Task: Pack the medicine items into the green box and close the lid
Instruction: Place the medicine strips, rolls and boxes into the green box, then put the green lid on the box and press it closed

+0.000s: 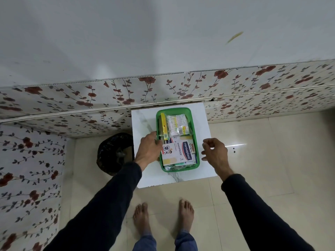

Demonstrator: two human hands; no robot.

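The green box [196,151] stands on a small white marble-look table [145,122], with no lid on it. Inside lie a white Hansaplast plaster pack [178,151], a clear bag of cotton buds [176,125] and a yellow-edged packet [164,127]. My left hand [149,151] rests at the box's left rim, fingertips touching the rim near the packets. To the right of the box my right hand [214,151] hovers with fingers loosely curled and nothing in it. No lid shows anywhere in view.
A black bin bag [114,153] sits on the floor just left of the table. The table backs onto a floral-papered wall [90,98]. My bare feet [163,216] stand on the cream tiled floor in front of the table.
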